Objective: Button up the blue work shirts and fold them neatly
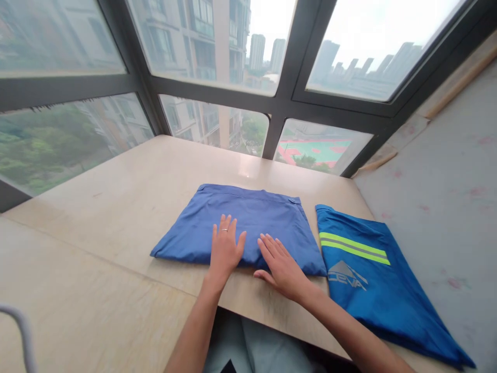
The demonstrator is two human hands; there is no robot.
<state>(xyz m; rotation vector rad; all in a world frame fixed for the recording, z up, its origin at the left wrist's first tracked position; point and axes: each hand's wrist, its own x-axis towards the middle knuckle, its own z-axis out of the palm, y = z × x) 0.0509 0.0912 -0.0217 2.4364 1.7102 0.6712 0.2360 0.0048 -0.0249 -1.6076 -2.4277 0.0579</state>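
Note:
A folded blue garment (pixel 248 220) lies flat on the pale wooden table (pixel 128 207), in the middle. My left hand (pixel 225 248) rests flat on its near edge, fingers stretched out, a ring on one finger. Just to the right, my right hand (pixel 281 267) lies flat on the same near edge with its fingers together and extended. Neither hand holds anything. A second folded garment (pixel 373 282), brighter blue with yellow-green stripes and a grey logo, lies to the right, apart from both hands.
Large dark-framed windows (pixel 279 98) close off the far side of the table. A grey wall (pixel 450 197) runs along the right. A thin pale curved bar (pixel 23 331) shows at the lower left. My lap is visible under the table's near edge.

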